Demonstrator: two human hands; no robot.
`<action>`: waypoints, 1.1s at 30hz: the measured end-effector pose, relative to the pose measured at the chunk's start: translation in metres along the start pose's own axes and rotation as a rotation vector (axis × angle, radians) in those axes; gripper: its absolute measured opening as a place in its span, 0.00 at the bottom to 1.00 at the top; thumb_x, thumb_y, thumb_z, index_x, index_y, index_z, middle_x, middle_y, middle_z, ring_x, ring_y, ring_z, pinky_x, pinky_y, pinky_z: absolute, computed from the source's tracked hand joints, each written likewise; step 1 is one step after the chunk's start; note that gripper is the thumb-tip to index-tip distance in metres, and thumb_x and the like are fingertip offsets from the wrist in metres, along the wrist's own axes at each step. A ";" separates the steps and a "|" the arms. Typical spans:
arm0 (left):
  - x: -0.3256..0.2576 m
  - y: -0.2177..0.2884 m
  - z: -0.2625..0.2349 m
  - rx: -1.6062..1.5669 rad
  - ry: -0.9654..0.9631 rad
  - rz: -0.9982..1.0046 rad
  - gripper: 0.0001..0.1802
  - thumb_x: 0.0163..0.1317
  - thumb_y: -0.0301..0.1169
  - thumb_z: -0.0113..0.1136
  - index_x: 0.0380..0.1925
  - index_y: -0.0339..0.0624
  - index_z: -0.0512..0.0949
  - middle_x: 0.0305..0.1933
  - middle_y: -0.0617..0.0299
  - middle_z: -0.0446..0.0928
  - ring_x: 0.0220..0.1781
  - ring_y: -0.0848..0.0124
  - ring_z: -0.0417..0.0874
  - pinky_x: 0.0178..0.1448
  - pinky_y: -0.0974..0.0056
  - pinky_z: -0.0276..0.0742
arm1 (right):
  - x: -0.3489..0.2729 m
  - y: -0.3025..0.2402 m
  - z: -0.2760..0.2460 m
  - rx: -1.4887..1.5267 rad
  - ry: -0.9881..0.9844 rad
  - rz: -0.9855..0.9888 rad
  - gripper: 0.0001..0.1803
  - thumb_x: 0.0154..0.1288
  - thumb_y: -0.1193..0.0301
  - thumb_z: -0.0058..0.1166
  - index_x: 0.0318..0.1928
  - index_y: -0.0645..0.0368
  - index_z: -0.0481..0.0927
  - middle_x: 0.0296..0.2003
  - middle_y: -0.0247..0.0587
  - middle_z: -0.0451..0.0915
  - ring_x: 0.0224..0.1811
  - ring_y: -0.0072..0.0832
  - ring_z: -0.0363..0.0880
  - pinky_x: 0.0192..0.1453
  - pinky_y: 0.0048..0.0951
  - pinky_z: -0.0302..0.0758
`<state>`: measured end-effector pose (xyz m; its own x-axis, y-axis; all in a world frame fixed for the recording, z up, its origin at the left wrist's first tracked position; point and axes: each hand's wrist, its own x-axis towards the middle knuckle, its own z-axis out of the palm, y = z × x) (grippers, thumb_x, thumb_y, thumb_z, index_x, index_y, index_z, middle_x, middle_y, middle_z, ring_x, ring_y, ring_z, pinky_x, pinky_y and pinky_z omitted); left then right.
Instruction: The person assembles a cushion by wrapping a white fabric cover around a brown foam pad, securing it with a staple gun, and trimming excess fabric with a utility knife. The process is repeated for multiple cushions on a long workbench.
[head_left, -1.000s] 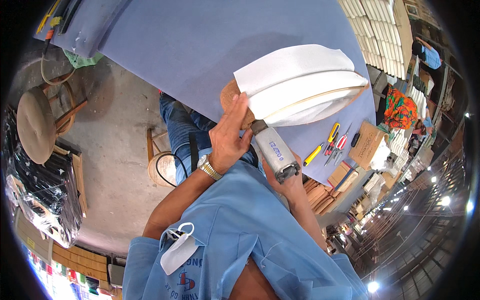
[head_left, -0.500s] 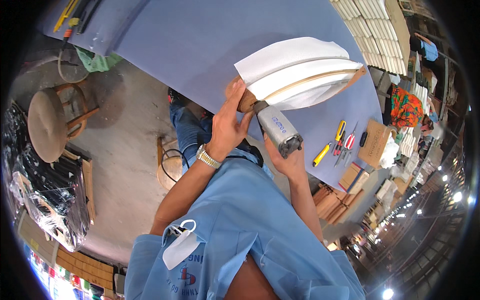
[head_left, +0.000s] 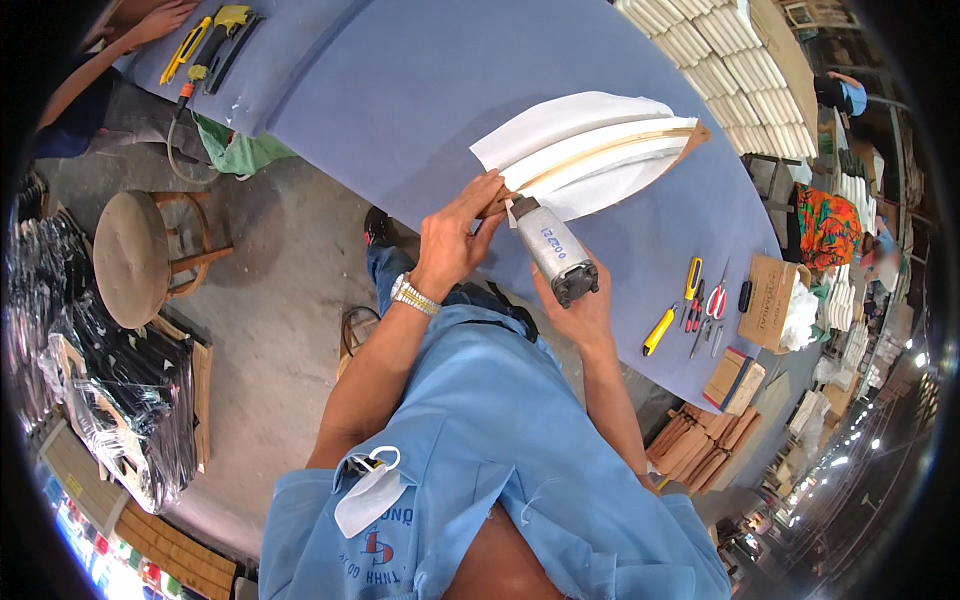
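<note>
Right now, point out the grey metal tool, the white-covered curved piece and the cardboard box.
Grey metal tool [head_left: 548, 245]: head view, on its body.
White-covered curved piece [head_left: 590, 137]: head view, on the white band above its tan strip.
Cardboard box [head_left: 765, 300]: head view, on its brown side.

Blue-covered worktable [head_left: 400, 90] and surroundings. Toward the right corner of its near edge: a yellow utility knife [head_left: 658, 331], scissors [head_left: 716, 302] with red-and-white handles, and other small hand tools. By the right edge: a cardboard box [head_left: 766, 300]. Toward the left end: a second yellow utility knife [head_left: 186, 50] beside a yellow-and-black air tool [head_left: 215, 40]; green cloth [head_left: 235, 150] hangs below the near edge. On the floor, well apart from that edge: a round-seated stool [head_left: 132, 258] and a stack of black pieces [head_left: 130, 390] in clear film.
</note>
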<state>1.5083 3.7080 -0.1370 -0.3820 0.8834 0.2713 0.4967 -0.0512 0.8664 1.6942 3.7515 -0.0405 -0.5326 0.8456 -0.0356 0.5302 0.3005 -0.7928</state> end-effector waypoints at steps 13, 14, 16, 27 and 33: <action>0.001 0.006 -0.003 -0.066 -0.043 -0.085 0.31 0.60 0.21 0.69 0.65 0.47 0.80 0.68 0.54 0.79 0.66 0.59 0.82 0.64 0.58 0.83 | 0.010 0.014 0.006 0.005 -0.048 -0.062 0.19 0.62 0.71 0.68 0.52 0.67 0.83 0.41 0.52 0.88 0.43 0.40 0.90 0.49 0.35 0.82; 0.002 0.007 -0.004 -0.080 -0.049 -0.110 0.29 0.61 0.23 0.70 0.64 0.47 0.80 0.67 0.54 0.80 0.72 0.58 0.78 0.69 0.57 0.80 | 0.010 0.015 0.006 0.003 -0.059 -0.063 0.19 0.62 0.71 0.68 0.51 0.67 0.83 0.41 0.52 0.88 0.43 0.40 0.90 0.49 0.35 0.82; 0.003 0.006 -0.004 -0.061 -0.050 -0.093 0.29 0.61 0.23 0.70 0.64 0.47 0.80 0.67 0.54 0.80 0.72 0.58 0.78 0.70 0.57 0.80 | 0.011 0.015 0.005 -0.001 -0.081 -0.066 0.19 0.62 0.72 0.68 0.51 0.67 0.83 0.41 0.51 0.88 0.42 0.41 0.90 0.49 0.35 0.82; -0.005 0.008 0.003 -0.138 0.018 -0.120 0.33 0.55 0.10 0.61 0.64 0.36 0.79 0.70 0.48 0.77 0.73 0.54 0.77 0.68 0.57 0.82 | 0.012 0.002 0.010 0.015 -0.109 -0.001 0.24 0.55 0.76 0.67 0.55 0.64 0.82 0.47 0.53 0.85 0.47 0.52 0.86 0.51 0.42 0.82; -0.004 0.006 0.003 -0.124 0.037 -0.099 0.32 0.56 0.10 0.62 0.64 0.37 0.79 0.68 0.47 0.78 0.71 0.54 0.79 0.65 0.59 0.84 | 0.010 0.003 0.014 -0.003 -0.103 0.044 0.26 0.54 0.76 0.67 0.56 0.64 0.81 0.47 0.53 0.85 0.47 0.53 0.86 0.52 0.41 0.82</action>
<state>1.5152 3.7052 -0.1339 -0.4536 0.8695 0.1954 0.3558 -0.0243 0.9342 1.6810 3.7551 -0.0523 -0.5741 0.8080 -0.1328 0.5561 0.2656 -0.7875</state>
